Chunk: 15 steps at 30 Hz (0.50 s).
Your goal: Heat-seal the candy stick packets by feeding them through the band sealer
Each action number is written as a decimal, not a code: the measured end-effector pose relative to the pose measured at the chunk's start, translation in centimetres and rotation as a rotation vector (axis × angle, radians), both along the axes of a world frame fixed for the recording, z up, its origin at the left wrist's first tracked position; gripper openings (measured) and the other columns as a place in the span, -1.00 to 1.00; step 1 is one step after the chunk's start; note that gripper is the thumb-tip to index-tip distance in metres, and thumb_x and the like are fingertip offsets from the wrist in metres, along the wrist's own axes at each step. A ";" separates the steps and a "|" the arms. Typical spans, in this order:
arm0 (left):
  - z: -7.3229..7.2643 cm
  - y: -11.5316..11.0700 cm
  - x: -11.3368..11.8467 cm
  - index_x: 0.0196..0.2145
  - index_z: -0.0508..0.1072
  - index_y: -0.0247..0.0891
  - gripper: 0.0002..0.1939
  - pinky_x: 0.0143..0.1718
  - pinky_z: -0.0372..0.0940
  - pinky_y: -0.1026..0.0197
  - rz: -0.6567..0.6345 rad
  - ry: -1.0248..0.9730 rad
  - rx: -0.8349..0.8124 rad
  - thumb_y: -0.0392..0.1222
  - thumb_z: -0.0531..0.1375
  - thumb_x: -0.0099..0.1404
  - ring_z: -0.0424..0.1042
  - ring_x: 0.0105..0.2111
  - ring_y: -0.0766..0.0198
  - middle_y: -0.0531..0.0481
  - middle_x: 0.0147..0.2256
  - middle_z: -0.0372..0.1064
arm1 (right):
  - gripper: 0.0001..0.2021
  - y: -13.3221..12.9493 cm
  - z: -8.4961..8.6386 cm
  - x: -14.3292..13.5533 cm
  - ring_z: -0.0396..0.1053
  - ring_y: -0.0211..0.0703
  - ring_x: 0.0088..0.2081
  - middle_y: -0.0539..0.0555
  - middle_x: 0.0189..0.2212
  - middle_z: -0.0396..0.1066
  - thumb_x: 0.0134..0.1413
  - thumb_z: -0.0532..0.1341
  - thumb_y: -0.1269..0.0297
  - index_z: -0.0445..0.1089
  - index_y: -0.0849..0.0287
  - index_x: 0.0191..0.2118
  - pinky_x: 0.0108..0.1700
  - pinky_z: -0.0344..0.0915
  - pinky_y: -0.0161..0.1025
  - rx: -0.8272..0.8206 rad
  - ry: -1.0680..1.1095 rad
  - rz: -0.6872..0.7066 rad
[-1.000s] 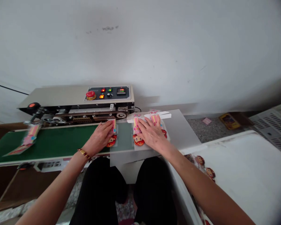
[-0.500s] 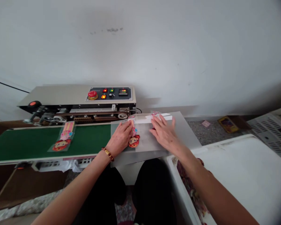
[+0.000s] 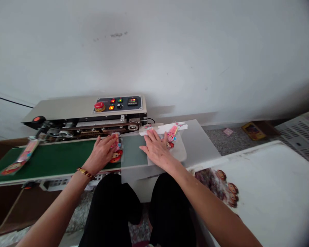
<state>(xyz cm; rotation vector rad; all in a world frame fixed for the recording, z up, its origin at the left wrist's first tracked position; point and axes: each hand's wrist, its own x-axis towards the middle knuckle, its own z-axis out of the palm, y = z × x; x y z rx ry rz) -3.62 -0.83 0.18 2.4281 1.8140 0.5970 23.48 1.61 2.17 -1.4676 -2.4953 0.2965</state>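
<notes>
My left hand (image 3: 101,153) lies flat on a clear packet with a cartoon face (image 3: 116,154), pressing it onto the green conveyor belt (image 3: 54,159) just below the sealer's intake. My right hand (image 3: 156,149) rests flat, fingers spread, on the grey feed plate (image 3: 195,140), over another packet (image 3: 171,137) whose pink top sticks out past my fingers. A third packet (image 3: 18,161) lies at the belt's far left end. The band sealer (image 3: 87,115) stands behind the belt, its panel lamps lit.
A white bin (image 3: 267,178) at my right holds several more cartoon packets (image 3: 224,187). A white slatted crate (image 3: 298,132) and small packets lie on the floor at the far right. The white wall stands close behind the machine. My knees are under the plate.
My left hand slid a packet left from the plate onto the belt. The right hand drew another packet toward the plate's left. The earlier packet rode to the belt's far left.
</notes>
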 end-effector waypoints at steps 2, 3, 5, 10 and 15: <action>0.4 -0.1 1.9 0.11 0.46 -0.23 -0.62 0.33 0.05 -0.44 0.056 0.003 0.081 -0.15 -0.02 0.49 0.41 0.19 -0.09 -0.27 0.15 0.45 | -0.54 0.3 0.1 0.2 0.02 0.23 0.42 0.27 0.38 0.16 0.48 -0.02 0.09 0.28 0.18 0.31 0.35 -0.19 0.59 -0.034 0.044 0.003; 0.6 -0.1 3.7 0.09 0.47 -0.24 -0.64 0.34 0.08 -0.39 0.037 -0.014 0.108 -0.18 -0.02 0.48 0.43 0.17 -0.06 -0.27 0.12 0.47 | -0.55 0.5 0.2 0.7 0.05 0.23 0.41 0.25 0.37 0.19 0.49 -0.05 0.11 0.28 0.15 0.31 0.35 -0.17 0.57 -0.034 0.060 -0.003; 0.7 0.2 8.3 0.08 0.46 -0.24 -0.66 0.33 0.16 -0.26 -0.071 -0.064 0.115 -0.21 0.01 0.48 0.43 0.15 0.01 -0.24 0.11 0.48 | -0.56 0.9 0.1 2.4 0.10 0.23 0.38 0.22 0.33 0.26 0.48 -0.09 0.19 0.32 0.11 0.29 0.35 -0.20 0.57 0.017 0.062 -0.047; -0.2 1.9 16.5 0.17 0.38 -0.37 -0.59 0.29 0.24 -0.23 -0.099 -0.075 0.063 -0.10 0.09 0.48 0.33 0.23 -0.10 -0.34 0.22 0.36 | -0.59 1.7 -1.0 7.4 0.11 0.29 0.35 0.31 0.29 0.30 0.41 -0.05 0.34 0.36 0.20 0.21 0.31 -0.37 0.65 0.185 -0.039 -0.200; -1.2 3.0 12.6 0.23 0.34 -0.33 -0.57 0.37 0.17 -0.23 -0.288 -0.109 0.023 -0.15 0.10 0.48 0.23 0.33 -0.02 -0.28 0.28 0.30 | -0.56 1.0 -2.3 9.4 0.10 0.24 0.36 0.31 0.35 0.21 0.42 -0.06 0.32 0.28 0.22 0.29 0.33 -0.40 0.63 0.153 -0.079 -0.160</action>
